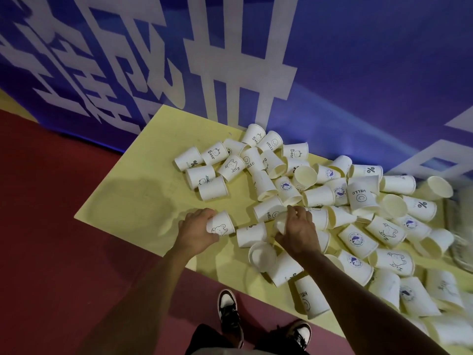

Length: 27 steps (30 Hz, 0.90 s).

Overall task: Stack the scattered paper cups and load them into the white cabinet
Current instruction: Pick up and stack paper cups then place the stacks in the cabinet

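Stacking is at its start: the left hand (pixel 197 233) grips a bear-print cup (pixel 220 226), the right hand (pixel 298 234) grips a second cup (pixel 280 222), and the remaining paper cups (pixel 320 196) lie loose on the worktop (pixel 143 175).

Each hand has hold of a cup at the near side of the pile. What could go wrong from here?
1. The right hand grips a white cup deep in the pile. Lifting it may nudge neighbours, and the HELLO cup lying at the near edge of the table could roll off.
2. The left hand wraps the bear cup round its side. A hard squeeze might dent it so it nests badly.
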Tool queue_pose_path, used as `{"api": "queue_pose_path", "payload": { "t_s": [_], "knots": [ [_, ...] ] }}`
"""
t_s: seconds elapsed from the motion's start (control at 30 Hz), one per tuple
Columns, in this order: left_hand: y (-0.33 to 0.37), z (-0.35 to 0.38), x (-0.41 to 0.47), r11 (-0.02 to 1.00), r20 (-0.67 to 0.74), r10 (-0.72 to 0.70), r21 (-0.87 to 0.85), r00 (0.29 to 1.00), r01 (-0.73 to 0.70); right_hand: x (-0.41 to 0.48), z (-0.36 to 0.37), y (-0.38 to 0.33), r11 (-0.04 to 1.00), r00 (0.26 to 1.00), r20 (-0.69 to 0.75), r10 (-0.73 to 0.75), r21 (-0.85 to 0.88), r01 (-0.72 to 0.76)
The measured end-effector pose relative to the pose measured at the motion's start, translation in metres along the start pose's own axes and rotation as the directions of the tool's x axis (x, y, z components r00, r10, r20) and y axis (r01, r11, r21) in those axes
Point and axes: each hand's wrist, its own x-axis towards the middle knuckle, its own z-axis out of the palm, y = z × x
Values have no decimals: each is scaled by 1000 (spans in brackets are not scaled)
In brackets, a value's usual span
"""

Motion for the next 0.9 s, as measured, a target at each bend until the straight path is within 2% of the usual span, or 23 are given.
{"api": "queue_pose_path", "payload": {
  "t_s": [0.17,0.3,0.4,0.7,0.9],
  "knots": [
    [40,-15,16,993,-72,75,-83,995,-81,0,-24,8,988,999,-15,52,146,-50],
    [77,-8,24,979,-61,130,-150,990,-138,-7,-46,25,972,995,-76,62,232,-42],
    [110,5,28,962,-34,183,-200,983,-186,-20,-62,47,971,985,-140,102,229,-68],
    [222,58,14,924,37,302,-260,953,-282,-69,-99,151,922,923,-224,314,302,-240],
    [293,111,-9,937,50,298,-205,953,-282,-99,-108,244,877,900,-229,371,406,-258]
  ]
}}
